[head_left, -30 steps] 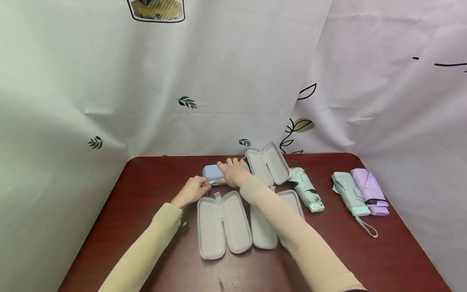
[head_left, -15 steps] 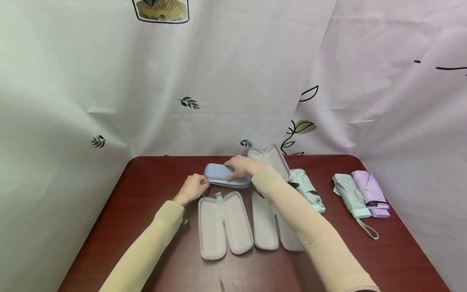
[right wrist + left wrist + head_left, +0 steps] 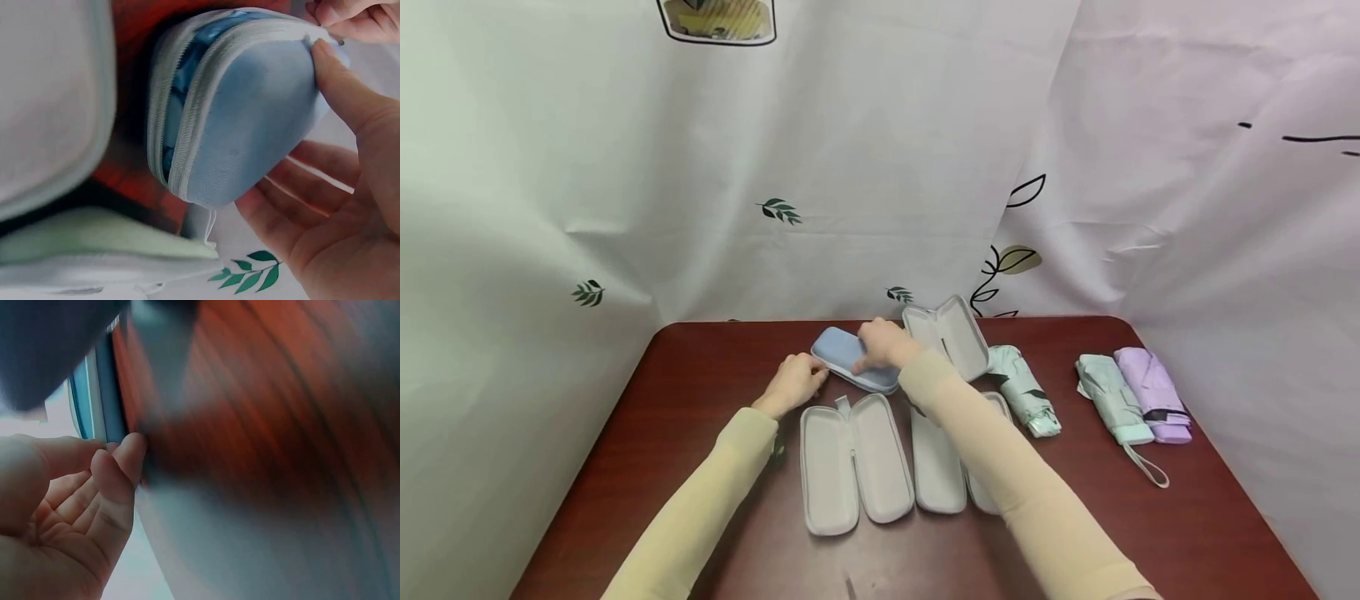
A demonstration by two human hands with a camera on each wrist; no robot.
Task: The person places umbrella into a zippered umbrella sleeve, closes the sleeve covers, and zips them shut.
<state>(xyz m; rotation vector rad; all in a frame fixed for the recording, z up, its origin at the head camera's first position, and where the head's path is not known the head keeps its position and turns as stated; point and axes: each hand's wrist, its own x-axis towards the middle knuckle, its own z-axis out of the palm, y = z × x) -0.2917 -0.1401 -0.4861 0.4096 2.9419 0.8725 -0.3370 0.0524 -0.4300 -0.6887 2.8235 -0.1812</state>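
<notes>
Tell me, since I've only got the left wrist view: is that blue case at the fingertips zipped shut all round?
Observer: No. In the right wrist view the blue case gapes along its zipper, with something blue showing inside.
Operator: Is anything else holding it?
Observer: Yes, the right hand grips it too, as the head and right wrist views show.
Operator: Anything lying off to the right?
Observer: In the head view, a folded purple umbrella lies beside a folded pale green one near the right edge of the table.
</notes>
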